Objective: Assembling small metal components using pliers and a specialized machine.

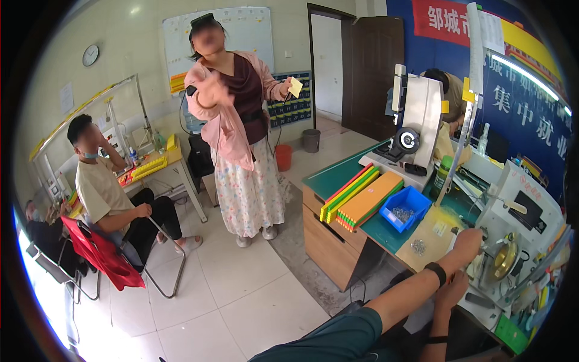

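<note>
Left grip [467, 246]; right grip [451, 292] — fingertips hidden

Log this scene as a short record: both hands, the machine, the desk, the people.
Left hand: near the brass disc; grip unclear
Right hand: below the left hand in view; fingers mostly hidden
Machine: pale, with the brass disc at its front
Desk: green top; blue tray of metal bits; loose heap nearby; orange stack behind the tray
Standing person: holds yellow paper
Seated person: left side, pale shirt
</note>
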A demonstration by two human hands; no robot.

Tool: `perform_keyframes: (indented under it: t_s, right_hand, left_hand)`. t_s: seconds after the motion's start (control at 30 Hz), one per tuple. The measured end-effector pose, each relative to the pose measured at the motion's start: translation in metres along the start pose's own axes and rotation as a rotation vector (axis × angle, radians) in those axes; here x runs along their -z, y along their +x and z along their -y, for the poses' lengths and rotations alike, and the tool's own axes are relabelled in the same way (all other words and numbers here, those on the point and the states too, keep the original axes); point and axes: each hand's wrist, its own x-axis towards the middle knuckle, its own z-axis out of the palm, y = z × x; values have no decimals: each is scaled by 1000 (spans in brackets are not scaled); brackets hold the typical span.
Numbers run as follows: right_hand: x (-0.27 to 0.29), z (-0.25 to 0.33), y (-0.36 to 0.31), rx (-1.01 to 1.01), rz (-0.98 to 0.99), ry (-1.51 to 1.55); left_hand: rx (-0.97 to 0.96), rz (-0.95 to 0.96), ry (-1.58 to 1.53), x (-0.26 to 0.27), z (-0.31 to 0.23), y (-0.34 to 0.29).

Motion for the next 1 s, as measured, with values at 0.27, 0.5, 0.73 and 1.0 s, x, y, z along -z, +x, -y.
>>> perform_keyframes:
  t_s: [0.27,0.5,0.73,1.0]
  right_hand:
    - [0,-19,-18,26,-3,-30]
    - [5,5,3,10,-27,10]
    - [-1,2,-2,26,-58,35]
    - [25,12,-27,-62,-190,95]
  left_hand:
    - [1,21,-28,-6,-7,-19]
    - [-9,-22,42,0,-2,5]
    - [-3,10,49,-5,7,3]
    - [-43,36,27,-2,1,-7]
